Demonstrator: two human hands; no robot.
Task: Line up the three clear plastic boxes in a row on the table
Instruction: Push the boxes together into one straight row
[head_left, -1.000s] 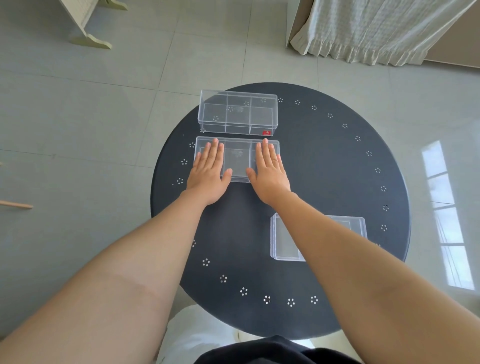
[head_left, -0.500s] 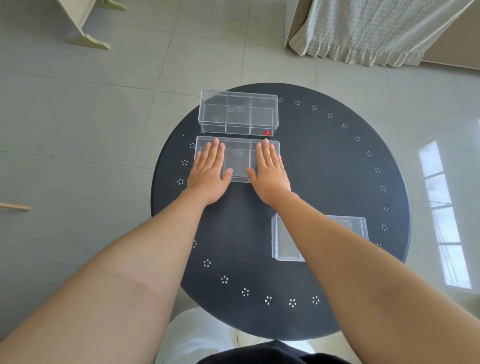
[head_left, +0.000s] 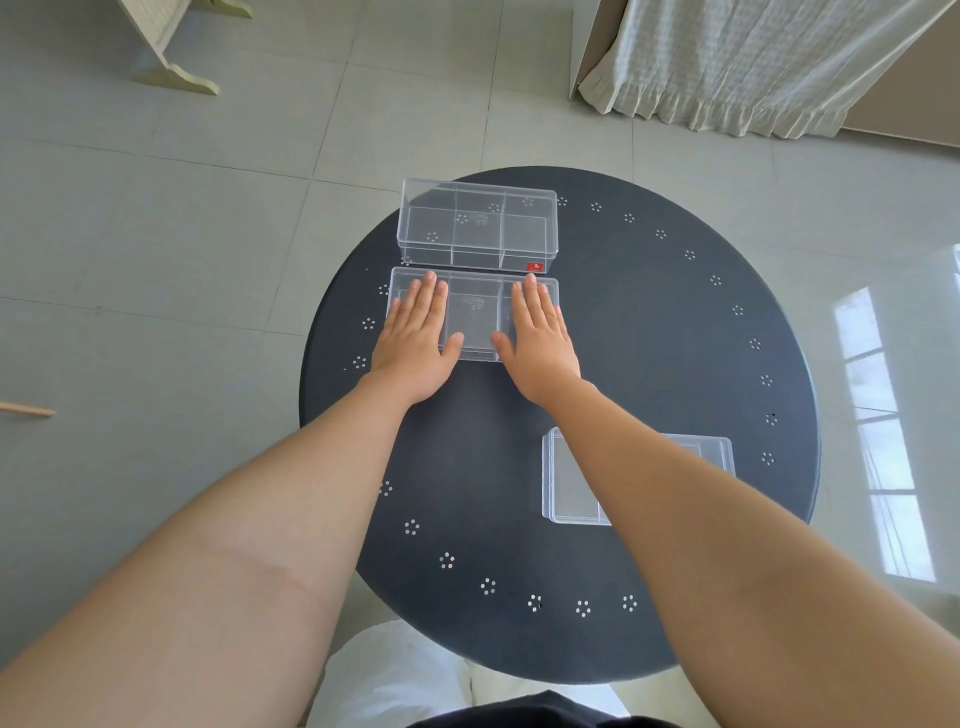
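Three clear plastic boxes lie on a round dark table (head_left: 654, 343). The far box (head_left: 478, 223), with inner dividers and a small red sticker, sits at the table's back left edge. Just in front of it, parallel and almost touching, lies the middle box (head_left: 475, 319). My left hand (head_left: 418, 340) rests flat on that box's left part and my right hand (head_left: 537, 340) lies flat on its right part, fingers extended, gripping nothing. The third box (head_left: 571, 480) sits nearer me on the right, partly hidden under my right forearm.
The table top has a ring of small hole clusters near its rim. Grey tiled floor surrounds it. A pale curtain (head_left: 737, 62) hangs at the back right and a light furniture leg (head_left: 171, 67) stands at the back left.
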